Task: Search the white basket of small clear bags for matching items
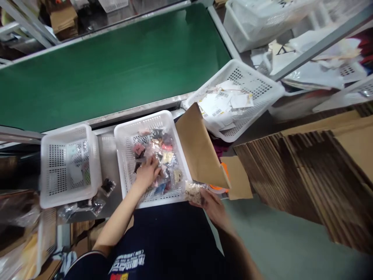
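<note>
My left hand (148,172) reaches into a white basket (124,182) of small plastic-wrapped packets (167,157). Its fingers rest among the packets, and what they may grip is too small to tell. At the basket's lower right corner, my right hand (212,205) is closed on a clear bag with beige contents (193,191). An open cardboard box flap (198,147) stands between this basket and a second white basket (262,91), which holds white labels (217,103).
Beyond the baskets runs a green conveyor belt (116,74). On the left stands another white basket (48,194), with loose packets (107,186) beside it. Stacked flattened cardboard (279,175) fills the right side. A metal bar (320,44) crosses the upper right.
</note>
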The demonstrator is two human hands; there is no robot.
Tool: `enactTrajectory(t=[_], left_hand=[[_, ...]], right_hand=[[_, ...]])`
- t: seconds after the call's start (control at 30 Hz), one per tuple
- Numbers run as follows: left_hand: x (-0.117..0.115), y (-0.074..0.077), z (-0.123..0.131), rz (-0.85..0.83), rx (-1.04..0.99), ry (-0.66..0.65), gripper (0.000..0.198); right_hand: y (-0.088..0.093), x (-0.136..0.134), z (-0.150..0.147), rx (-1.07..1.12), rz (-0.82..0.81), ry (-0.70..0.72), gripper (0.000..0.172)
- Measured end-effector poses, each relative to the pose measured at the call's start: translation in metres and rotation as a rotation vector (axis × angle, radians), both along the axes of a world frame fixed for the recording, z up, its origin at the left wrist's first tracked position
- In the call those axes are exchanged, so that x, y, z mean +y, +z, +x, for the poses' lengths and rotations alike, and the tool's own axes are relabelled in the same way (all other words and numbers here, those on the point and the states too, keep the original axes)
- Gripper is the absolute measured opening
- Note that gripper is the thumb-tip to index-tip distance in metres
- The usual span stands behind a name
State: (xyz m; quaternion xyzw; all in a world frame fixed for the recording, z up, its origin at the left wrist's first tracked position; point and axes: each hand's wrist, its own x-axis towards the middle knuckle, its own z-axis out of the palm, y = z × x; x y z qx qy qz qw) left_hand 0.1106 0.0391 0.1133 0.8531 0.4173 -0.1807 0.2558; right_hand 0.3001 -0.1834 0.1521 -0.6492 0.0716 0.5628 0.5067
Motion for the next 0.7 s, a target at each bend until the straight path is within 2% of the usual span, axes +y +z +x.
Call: enactTrajectory(t=[0.1, 0.17, 0.2, 0.27, 0.33, 0.4, 0.5, 0.6, 0.7], left_hand=[[-0.015, 0.014, -0.016, -0.095, -0.079, 0.021, 0.041], [-0.003, 0.016, -0.009, -0.021, -0.112, 0.104, 0.043], [0.008, 0.013, -0.001, 0.050, -0.149, 0.119, 0.041], [0.037, 0.002, 0.022, 0.166, -0.249, 0.051, 0.039], [0.063, -0.012, 0.045, 0.167, -0.274, -0.065, 0.049], [0.078, -0.025, 0.059, 0.150, -0.190, -0.079, 0.056], [0.073, -0.031, 0.058, 0.244, -0.006, 0.090, 0.052], [0.057, -0.020, 0.044, 0.318, 0.076, 0.172, 0.049], [0.055, -0.007, 0.044, 0.397, 0.063, 0.219, 0.042]], right_hand=[[-0.002, 0.001, 0.004, 0.011, 0.028, 0.108, 0.054], [-0.003, 0.002, 0.006, 0.017, 0.045, 0.155, 0.054], [-0.003, 0.002, 0.006, 0.017, 0.049, 0.165, 0.055], [-0.003, 0.001, 0.006, 0.019, 0.058, 0.167, 0.056], [-0.003, -0.002, 0.006, 0.023, 0.061, 0.156, 0.059], [-0.002, -0.006, 0.007, 0.030, 0.057, 0.150, 0.060], [-0.002, -0.013, 0.009, 0.025, 0.025, 0.100, 0.062], [-0.005, -0.014, 0.010, 0.033, 0.010, 0.044, 0.062], [-0.006, -0.010, 0.008, 0.056, 0.039, 0.056, 0.060]])
